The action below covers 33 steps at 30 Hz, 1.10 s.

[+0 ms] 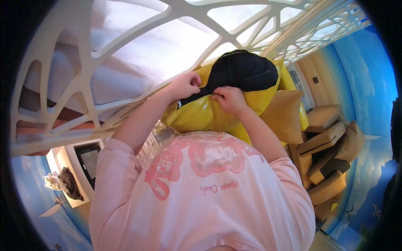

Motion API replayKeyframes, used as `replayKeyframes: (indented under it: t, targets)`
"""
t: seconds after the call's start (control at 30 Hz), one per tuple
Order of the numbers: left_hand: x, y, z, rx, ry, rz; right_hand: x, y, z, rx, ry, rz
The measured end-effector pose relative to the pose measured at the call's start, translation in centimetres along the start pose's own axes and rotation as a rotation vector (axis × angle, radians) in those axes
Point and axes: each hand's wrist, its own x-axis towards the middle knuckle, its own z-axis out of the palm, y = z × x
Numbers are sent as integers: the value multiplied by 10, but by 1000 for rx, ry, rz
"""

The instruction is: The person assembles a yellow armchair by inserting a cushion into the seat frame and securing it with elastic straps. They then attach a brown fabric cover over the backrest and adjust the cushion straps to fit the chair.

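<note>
In front of my chest is a shiny yellow cushion cover with its zipped side gaping. Inside the opening lies a black padded thing with a short zip line on it; its exact kind is unclear. My left hand is closed, fingers curled on the far edge of the opening. On the near edge, my right hand pinches the yellow material between thumb and fingers. A small metal zip pull shows at the left end of the opening, below my left wrist.
A white lattice panel stands just beyond the cover, with pale bedding behind it. To the right are a tan cushion and several brown sofa cushions. A dark bundle lies on a white surface at lower left.
</note>
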Motion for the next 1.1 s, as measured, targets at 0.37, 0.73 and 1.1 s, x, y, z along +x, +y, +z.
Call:
replayKeyframes:
  t: [0.37,0.73,1.1]
  targets:
    - [-109,-36,58,379,505,187,2,-2,7,-59,10,20]
    - [-94,-29,80,66,821,226,8,-26,0,-192,156,-237]
    - [-90,-57,78,163,856,331,7,-97,-17,-244,257,-311]
